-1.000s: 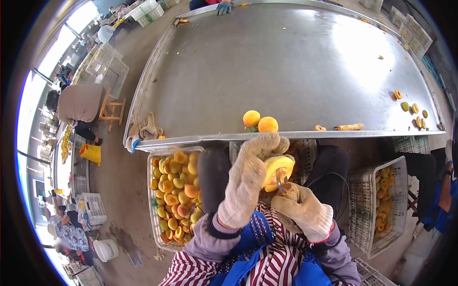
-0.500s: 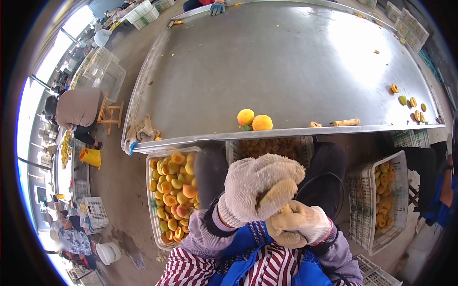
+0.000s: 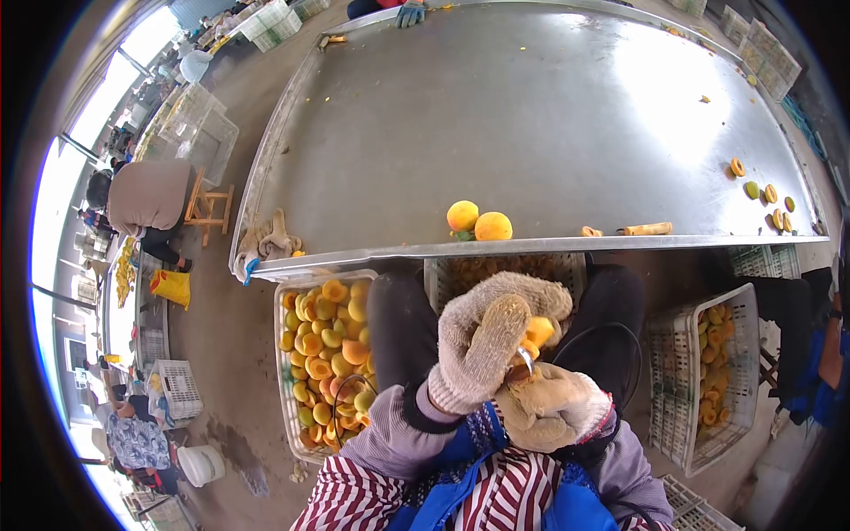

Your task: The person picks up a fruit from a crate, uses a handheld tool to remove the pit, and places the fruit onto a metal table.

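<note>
My left hand (image 3: 485,336), in a fuzzy knitted work glove, is closed around a piece of yellow peach (image 3: 539,332). My right hand (image 3: 551,409), also gloved, is closed just below it on a small tool with a curved metal end (image 3: 525,357), which touches or nearly touches the fruit. The glove hides most of the tool's handle. Both hands are above my lap. Two whole yellow peaches (image 3: 478,221) sit at the near edge of the metal table (image 3: 398,150). A crate of cut peaches (image 3: 323,354) stands left of my leg.
A wooden-handled tool (image 3: 646,229) and scattered peach halves (image 3: 770,193) lie on the table's right side. Spare gloves (image 3: 266,243) rest at its left corner. Another crate (image 3: 699,380) stands at right. A co-worker's gloved hand (image 3: 410,13) shows at the far edge.
My left hand has turned and opened its view, so the fruit and metal tool end now show between my hands. My right hand stays low beside it.
</note>
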The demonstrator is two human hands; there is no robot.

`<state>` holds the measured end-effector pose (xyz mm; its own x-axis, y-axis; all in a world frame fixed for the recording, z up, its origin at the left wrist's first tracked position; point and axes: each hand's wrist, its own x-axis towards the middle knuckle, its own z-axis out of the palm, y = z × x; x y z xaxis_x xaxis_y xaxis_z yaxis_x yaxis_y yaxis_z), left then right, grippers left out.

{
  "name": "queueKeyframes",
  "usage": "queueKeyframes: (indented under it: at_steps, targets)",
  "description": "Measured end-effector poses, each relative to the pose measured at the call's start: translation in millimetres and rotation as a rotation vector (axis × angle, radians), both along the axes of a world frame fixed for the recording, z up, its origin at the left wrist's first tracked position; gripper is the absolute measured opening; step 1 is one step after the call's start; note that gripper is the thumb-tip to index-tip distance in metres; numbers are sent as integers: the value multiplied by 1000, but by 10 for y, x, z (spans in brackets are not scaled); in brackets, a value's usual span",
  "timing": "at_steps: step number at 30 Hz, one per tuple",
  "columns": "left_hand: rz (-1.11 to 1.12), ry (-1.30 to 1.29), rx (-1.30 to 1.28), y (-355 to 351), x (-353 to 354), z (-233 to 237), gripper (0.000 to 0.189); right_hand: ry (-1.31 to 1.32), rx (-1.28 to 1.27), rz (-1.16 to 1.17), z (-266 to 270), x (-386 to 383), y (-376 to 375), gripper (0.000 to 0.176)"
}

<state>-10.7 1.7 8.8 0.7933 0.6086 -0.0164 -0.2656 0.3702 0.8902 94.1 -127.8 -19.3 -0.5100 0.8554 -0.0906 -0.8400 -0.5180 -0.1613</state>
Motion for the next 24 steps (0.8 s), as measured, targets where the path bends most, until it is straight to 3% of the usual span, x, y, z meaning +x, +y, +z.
queueKeyframes:
  at_steps: [1, 3, 5, 6, 7, 9, 11, 13, 15, 16, 17, 19, 23, 24]
  targets:
    - [57, -12, 129, 26, 29, -3, 51, -96, -59, -78, 81, -33, 29, 26]
    - [-36, 38, 65, 171, 50, -38, 54, -192, -113, -157, 124, -36, 67, 26]
    - [-142, -135, -577, 298, 119, -309, 53, -235, -40, -53, 76, 39, 81, 25]
    - [-38, 24, -456, 339, 80, -270, 53, -103, 86, 110, 69, 105, 124, 26]
    - [43, 154, -336, 361, 73, -279, 53, -100, 82, 112, 114, 69, 106, 26]
    - [181, 269, -71, 386, -32, -276, 53, -529, -186, -276, 301, -15, 105, 28]
    - [329, 365, 57, 526, -339, -236, 52, -697, -205, -107, 228, 202, 138, 27]
    - [502, 664, 389, 844, -748, -400, 42, -1116, -259, -28, 181, 252, 188, 30]
    - [412, 1266, 1350, 1198, -1034, -591, 32, -1990, 97, -336, -302, 161, 165, 33]
    - [444, 1484, 1624, 1204, -978, -561, 34, -2033, 35, -225, -245, 172, 239, 34]
    - [560, 1167, 1637, 1290, -751, -562, 32, -1533, -196, -76, -109, 183, 341, 27]
    - [358, 831, 1441, 1459, -400, -725, 30, -1616, -113, -107, 27, 109, 420, 28]
    - [217, 804, 1472, 1744, 354, -1104, 35, -1631, -114, -156, 127, 132, 486, 27]
    - [-20, 920, 1450, 1815, 484, -1117, 35, -1594, -178, -108, 129, 155, 475, 31]
